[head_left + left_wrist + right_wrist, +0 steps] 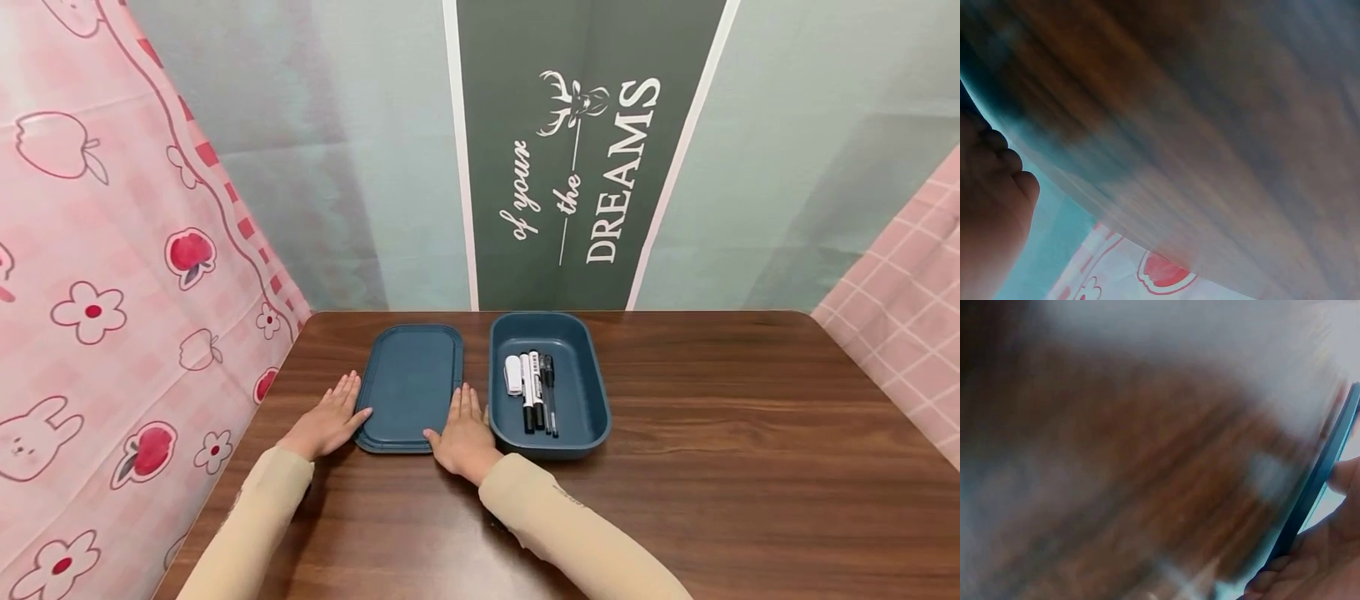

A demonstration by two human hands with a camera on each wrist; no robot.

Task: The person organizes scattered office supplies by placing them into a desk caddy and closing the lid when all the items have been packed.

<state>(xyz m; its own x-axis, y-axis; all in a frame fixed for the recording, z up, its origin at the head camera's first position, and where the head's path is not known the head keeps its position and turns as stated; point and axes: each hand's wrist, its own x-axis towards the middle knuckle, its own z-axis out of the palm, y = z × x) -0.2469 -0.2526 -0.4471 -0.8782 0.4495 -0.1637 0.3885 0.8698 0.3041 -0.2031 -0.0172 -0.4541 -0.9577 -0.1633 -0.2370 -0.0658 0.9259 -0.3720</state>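
A flat blue lid [411, 387] lies on the brown table. My left hand [325, 423] is at its left edge, fingers straight and thumb resting on the rim. At the right edge, my right hand [462, 439] touches the lid with extended fingers, its thumb over the near corner. In the right wrist view the edge of the lid [1310, 494] runs past the thumb and fingers. Only part of the left hand [997, 187] shows in the left wrist view. Just right of my right hand stands a blue box [596, 392] without its cover.
Inside the box lie a small white object [513, 375], two white markers with black caps [527, 387] and black pens [551, 392]. Wood-grain table [750, 467] extends to the right. A pink curtain [135, 275] hangs at the left, a grey-green one [360, 167] behind.
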